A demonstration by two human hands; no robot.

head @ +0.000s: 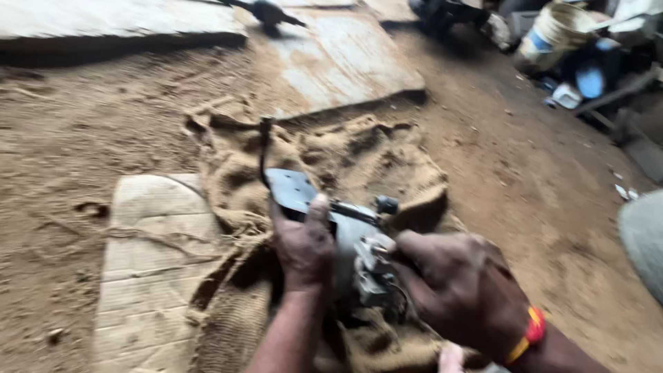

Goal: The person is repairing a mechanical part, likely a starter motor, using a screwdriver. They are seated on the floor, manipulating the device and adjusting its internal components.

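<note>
While both hands work close to the camera, the grey metal machine part [349, 252] sits on a crumpled burlap sack [331, 152] spread over the dirt floor [76, 131], with nothing firm beneath it. The left hand [304, 245] has its grip closed over the near left side of the part, thumb up against the flat plate [291, 188]. The right hand [459, 287], with a red and yellow band [528, 335] at the wrist, has its grip pinched narrowly on a small fitting [373, 266] at the part's right end; what exactly the fingertips hold is too blurred to tell.

The soft sack could let the part roll or tip if the left hand eases off, and a small piece freed by the right hand could drop into the folds or the loose dirt and be hard to find. Grit from the floor might also get into any opening. A cable [263, 148] runs up from the plate toward the sack's far edge and could snag. Flattened cardboard [148, 255] lies at the sack's left edge. Farther off, a worn board [338, 59] lies flat, and a bucket [552, 31] stands among clutter at the far right.
</note>
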